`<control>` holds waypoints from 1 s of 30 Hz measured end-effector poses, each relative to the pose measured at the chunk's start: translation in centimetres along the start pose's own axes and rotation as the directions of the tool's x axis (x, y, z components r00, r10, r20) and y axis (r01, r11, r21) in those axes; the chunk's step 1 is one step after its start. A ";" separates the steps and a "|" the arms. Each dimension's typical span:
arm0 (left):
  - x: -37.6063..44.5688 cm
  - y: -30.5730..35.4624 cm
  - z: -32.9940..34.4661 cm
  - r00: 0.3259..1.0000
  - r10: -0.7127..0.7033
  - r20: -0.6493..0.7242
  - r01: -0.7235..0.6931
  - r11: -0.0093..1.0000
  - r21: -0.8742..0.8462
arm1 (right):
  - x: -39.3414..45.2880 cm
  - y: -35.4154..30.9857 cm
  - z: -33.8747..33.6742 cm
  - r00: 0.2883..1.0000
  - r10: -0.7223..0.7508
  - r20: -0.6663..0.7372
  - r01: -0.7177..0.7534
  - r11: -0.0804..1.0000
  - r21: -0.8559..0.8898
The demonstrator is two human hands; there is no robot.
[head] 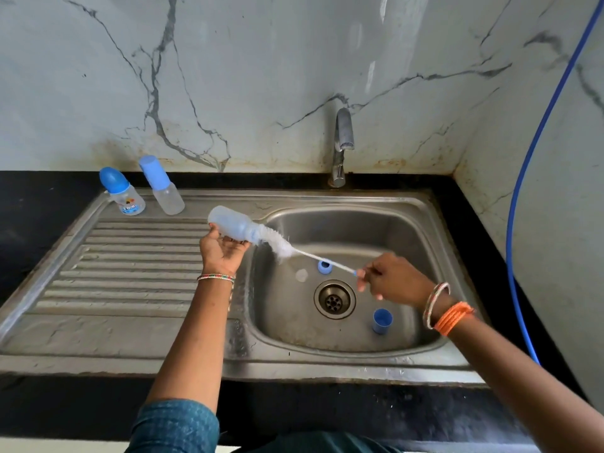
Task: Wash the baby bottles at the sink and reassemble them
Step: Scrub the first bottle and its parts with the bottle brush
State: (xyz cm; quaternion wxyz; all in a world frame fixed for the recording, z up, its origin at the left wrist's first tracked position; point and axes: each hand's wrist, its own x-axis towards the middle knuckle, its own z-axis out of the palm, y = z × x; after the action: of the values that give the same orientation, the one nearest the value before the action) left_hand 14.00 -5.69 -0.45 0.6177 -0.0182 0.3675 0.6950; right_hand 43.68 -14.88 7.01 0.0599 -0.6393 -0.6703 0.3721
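Note:
My left hand (222,248) holds an open, pale blue baby bottle (232,226) on its side over the left rim of the sink basin (408,243). A white bottle brush (277,245) has its bristles at the bottle's mouth. My right hand (390,278) pinches the brush's thin handle over the basin. In the basin lie a blue screw ring (325,267), a clear teat (301,275) and a blue cap (381,320). Two capped bottles stand at the back of the drainboard: a printed one (125,196) and a plain one (163,188).
The steel tap (343,142) rises behind the basin and no water runs from it. The drain (334,299) sits mid-basin. A ribbed drainboard (124,273) spreads to the left. A blue hose (523,178) hangs along the right wall. Black counter surrounds the sink.

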 end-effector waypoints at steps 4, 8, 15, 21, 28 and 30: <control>0.2 0.3 0.6 1.000 0.013 0.003 -0.013 1.000 0.004 | -0.3 -0.7 0.7 0.828 -0.290 -0.480 0.082 0.909 -0.409; 0.4 0.5 1.1 0.997 -0.014 -0.074 0.014 1.000 0.004 | -0.3 -0.4 1.4 0.633 -0.508 -0.584 0.207 0.838 -0.505; -0.6 0.2 0.4 0.994 -0.045 0.098 0.041 0.998 0.041 | 0.5 -1.0 -1.4 0.983 0.088 0.158 -0.114 0.980 0.165; -0.3 0.4 1.3 0.999 -0.010 0.031 0.009 1.000 0.024 | -0.2 -0.8 -1.2 0.979 -0.156 -0.130 0.139 0.981 -0.133; -0.1 -0.5 1.3 0.999 0.001 0.039 -0.003 0.999 0.046 | 0.3 -1.2 -1.7 0.968 -0.082 -0.236 0.071 0.996 -0.057; -0.2 -0.5 1.3 0.999 0.020 0.036 -0.023 0.997 0.070 | 0.2 -1.1 -2.0 0.994 -0.018 0.110 -0.005 0.980 0.200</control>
State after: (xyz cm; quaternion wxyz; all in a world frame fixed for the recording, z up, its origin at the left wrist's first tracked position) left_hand 15.04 -5.16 0.36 0.6169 0.0196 0.3809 0.6885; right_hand 43.86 -13.75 9.01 0.0876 -0.6061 -0.6339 0.4724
